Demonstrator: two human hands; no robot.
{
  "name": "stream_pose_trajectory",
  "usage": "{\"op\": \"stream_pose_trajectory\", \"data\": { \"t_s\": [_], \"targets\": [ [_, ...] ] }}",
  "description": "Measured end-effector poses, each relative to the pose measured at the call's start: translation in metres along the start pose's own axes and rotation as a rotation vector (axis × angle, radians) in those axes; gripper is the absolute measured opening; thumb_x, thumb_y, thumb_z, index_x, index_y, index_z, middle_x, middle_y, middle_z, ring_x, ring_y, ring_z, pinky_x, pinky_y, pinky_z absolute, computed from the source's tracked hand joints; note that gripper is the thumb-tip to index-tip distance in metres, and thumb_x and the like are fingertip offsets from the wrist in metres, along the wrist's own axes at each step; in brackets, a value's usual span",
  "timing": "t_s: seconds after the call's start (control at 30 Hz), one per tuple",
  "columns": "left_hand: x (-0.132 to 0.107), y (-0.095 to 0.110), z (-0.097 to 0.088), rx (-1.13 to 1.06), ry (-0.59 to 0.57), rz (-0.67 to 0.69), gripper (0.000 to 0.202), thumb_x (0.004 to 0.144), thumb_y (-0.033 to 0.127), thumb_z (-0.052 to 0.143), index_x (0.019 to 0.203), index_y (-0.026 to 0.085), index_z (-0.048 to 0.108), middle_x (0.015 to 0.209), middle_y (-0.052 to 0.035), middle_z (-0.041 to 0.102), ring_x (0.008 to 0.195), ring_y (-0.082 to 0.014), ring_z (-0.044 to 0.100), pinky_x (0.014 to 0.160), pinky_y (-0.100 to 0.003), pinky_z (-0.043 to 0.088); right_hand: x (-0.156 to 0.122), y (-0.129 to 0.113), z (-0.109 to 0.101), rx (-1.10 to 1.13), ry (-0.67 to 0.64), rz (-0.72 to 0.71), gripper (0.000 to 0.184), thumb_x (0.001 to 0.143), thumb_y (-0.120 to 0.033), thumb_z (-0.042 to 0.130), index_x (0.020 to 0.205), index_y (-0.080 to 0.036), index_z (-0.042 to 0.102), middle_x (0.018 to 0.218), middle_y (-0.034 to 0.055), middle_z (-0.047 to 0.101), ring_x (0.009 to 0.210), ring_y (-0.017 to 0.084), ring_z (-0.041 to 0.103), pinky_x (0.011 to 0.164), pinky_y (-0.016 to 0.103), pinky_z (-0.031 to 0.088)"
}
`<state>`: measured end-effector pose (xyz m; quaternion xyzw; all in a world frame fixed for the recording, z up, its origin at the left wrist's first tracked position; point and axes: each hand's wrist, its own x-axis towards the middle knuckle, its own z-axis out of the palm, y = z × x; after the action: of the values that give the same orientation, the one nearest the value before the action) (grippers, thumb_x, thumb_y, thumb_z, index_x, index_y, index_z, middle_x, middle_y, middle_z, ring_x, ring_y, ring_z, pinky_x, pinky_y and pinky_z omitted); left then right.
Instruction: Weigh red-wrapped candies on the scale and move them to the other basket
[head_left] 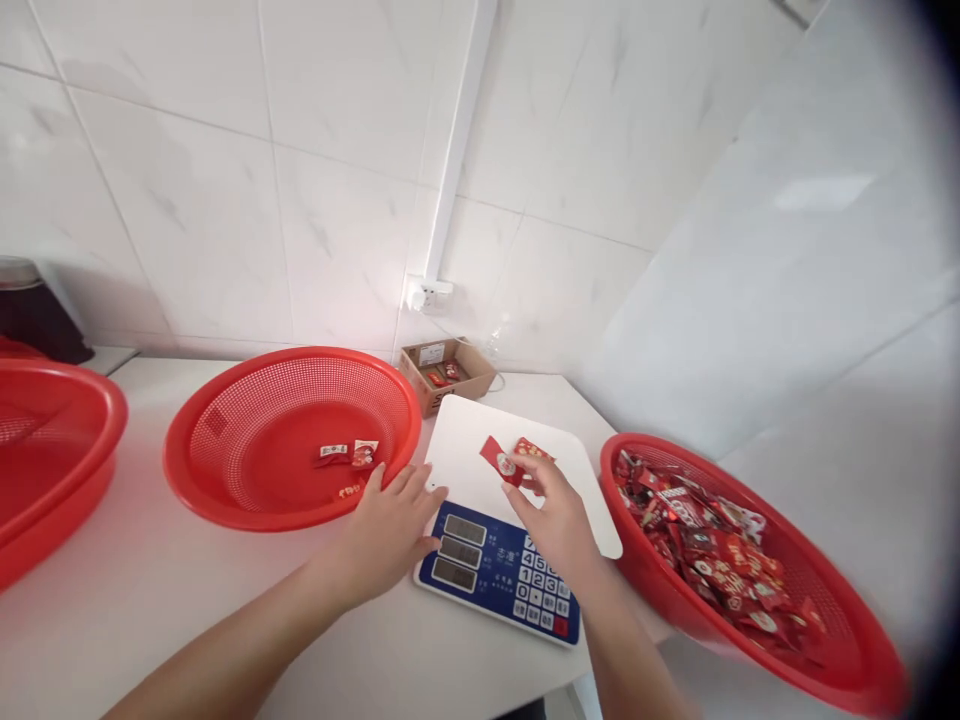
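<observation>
My right hand [553,515] pinches a small red candy packet [500,460] above the white weighing plate [465,435] of a digital scale. Another red packet [532,448] shows just behind its fingers, partly hidden; whether it is held too I cannot tell. The scale's blue panel [491,565] with displays and number keys faces me. With its fingers stretched out, my left hand [390,530] hovers between the scale's left edge and the rim of a red mesh basket [214,500]. A few red and white packets [365,453] lie in that basket.
To the right, a red basket [847,690] holds a heap of red packets [705,555]. Another red basket [67,520] stands at far left. Behind the scale sit a small cardboard box [472,378] with some packets and a wall socket [429,295]. Tiled walls close off the white table [217,600].
</observation>
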<state>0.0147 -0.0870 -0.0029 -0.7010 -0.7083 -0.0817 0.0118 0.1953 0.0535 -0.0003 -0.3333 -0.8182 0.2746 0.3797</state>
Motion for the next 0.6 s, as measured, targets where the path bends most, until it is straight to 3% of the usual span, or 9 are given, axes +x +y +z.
{"op": "stream_pose_trajectory", "data": {
  "t_s": [0.17,0.3,0.4,0.5,0.6],
  "targets": [
    [-0.004,-0.003,0.006,-0.003,-0.012,0.022,0.054,0.085,0.034,0.06,0.135,0.024,0.045,0.146,-0.0175,0.041,0.128,-0.0352,0.046,0.107,-0.064,0.026,0.025,-0.05,0.051,0.216,-0.174,-0.163,0.027,0.086,-0.032,0.056,0.112,-0.024,0.061,0.117,0.0065,0.064,0.106,0.018,0.061,0.092,0.036,0.051],
    [-0.005,-0.009,0.006,-0.017,0.046,0.044,0.057,0.086,0.032,0.058,0.14,0.026,0.039,0.15,-0.0178,0.035,0.134,-0.0336,0.04,0.108,-0.06,0.027,0.041,-0.056,0.063,0.099,-0.223,-0.269,0.041,0.087,-0.036,0.057,0.127,-0.028,0.054,0.137,0.0056,0.052,0.127,0.02,0.047,0.107,0.04,0.039],
    [-0.005,-0.014,0.005,-0.072,0.067,0.055,0.056,0.088,0.035,0.054,0.141,0.028,0.038,0.151,-0.0154,0.033,0.136,-0.0325,0.037,0.107,-0.057,0.032,0.051,-0.028,0.041,-0.093,-0.135,-0.198,0.04,0.086,-0.032,0.056,0.126,-0.026,0.056,0.134,0.0075,0.055,0.125,0.021,0.049,0.107,0.041,0.038],
    [-0.004,-0.019,0.003,-0.122,0.044,0.057,0.055,0.089,0.039,0.051,0.141,0.028,0.038,0.15,-0.0141,0.037,0.137,-0.0323,0.034,0.106,-0.057,0.033,0.051,0.008,0.004,-0.384,-0.079,0.025,0.036,0.083,-0.027,0.056,0.118,-0.021,0.06,0.122,0.0098,0.062,0.117,0.024,0.054,0.101,0.041,0.041],
    [-0.002,-0.022,0.002,-0.147,0.039,0.072,0.051,0.09,0.04,0.05,0.139,0.028,0.043,0.148,-0.0136,0.04,0.136,-0.0327,0.037,0.106,-0.057,0.033,0.04,0.03,-0.023,-0.565,-0.108,0.203,0.029,0.085,-0.033,0.054,0.11,-0.021,0.062,0.109,0.0096,0.066,0.105,0.025,0.06,0.089,0.038,0.045]
  ]
}}
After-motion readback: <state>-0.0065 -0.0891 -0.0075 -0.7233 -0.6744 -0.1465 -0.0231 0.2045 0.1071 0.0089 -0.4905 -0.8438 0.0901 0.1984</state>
